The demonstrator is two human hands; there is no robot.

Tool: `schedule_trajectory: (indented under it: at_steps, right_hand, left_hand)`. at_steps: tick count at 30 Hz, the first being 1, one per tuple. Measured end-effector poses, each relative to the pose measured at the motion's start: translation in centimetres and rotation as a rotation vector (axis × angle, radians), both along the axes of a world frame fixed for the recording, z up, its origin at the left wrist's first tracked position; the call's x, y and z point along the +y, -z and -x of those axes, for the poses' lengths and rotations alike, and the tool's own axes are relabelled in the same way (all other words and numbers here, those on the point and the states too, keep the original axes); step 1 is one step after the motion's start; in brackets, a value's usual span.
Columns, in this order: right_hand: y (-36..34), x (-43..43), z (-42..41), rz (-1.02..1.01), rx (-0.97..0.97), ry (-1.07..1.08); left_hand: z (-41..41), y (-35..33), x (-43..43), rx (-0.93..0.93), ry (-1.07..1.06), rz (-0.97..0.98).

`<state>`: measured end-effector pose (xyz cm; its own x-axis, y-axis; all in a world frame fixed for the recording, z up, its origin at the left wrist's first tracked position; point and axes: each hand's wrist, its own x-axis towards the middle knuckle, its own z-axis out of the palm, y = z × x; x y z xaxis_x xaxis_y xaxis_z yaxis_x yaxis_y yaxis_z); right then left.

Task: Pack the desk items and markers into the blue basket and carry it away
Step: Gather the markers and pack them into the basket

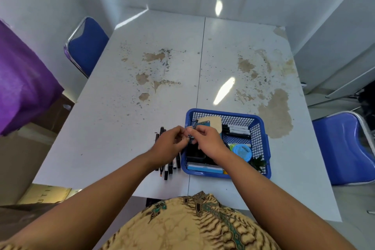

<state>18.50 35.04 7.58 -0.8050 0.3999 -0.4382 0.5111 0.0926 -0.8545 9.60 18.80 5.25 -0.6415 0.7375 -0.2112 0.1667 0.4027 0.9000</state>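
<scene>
The blue basket stands on the white table near its front edge. Inside lie several black-and-white markers, a beige flat piece, a round light-blue tin, a black box, a blue flat case and a small green plant. Loose markers lie on the table left of the basket, partly hidden by my left hand. My right hand is over the basket's left rim. Both hands pinch one small dark marker between them.
The table has peeled, stained patches. A blue chair stands at the far left, another blue chair at the right. A purple cloth hangs at the left. Walls close off the back.
</scene>
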Motion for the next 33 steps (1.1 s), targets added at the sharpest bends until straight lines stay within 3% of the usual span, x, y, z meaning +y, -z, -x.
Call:
schedule_trajectory:
  at_steps: [3,7,11,14,18,22,26,29,33]
  right_hand:
    - [0.1,1.4,-0.7,0.07,0.04,0.173]
    - [-0.1,5.0,-2.0,0.232,0.149,0.518]
    - [0.9,10.5,-3.9,0.32,0.167,0.891]
    - [2.9,13.8,-5.2,0.292,0.015,1.011]
    - [4.9,15.5,-6.3,0.282,-0.163,0.978]
    - [6.1,16.3,-5.7,0.247,-0.24,0.943]
    - [6.7,17.0,-5.4,0.305,-0.315,0.754]
    - [7.7,17.4,-5.5,0.302,-0.404,0.766]
    - [8.6,17.6,-5.7,0.062,-0.549,0.59]
  left_hand:
    - [-0.6,-0.4,1.7,0.045,0.03,-0.002]
    - [-0.7,0.3,2.7,0.327,0.157,0.193]
    - [-1.3,1.1,2.6,0.311,0.251,0.285]
    - [-2.0,1.3,2.3,0.288,0.245,0.298]
    - [-2.5,1.5,1.8,0.278,0.218,0.321]
    - [-2.7,1.3,0.9,0.24,0.178,0.305]
    - [-2.6,1.5,-0.3,0.169,0.073,0.262]
    - [-2.0,1.9,-1.5,0.17,-0.004,0.264]
    - [-1.0,2.9,-3.5,0.161,-0.128,0.334]
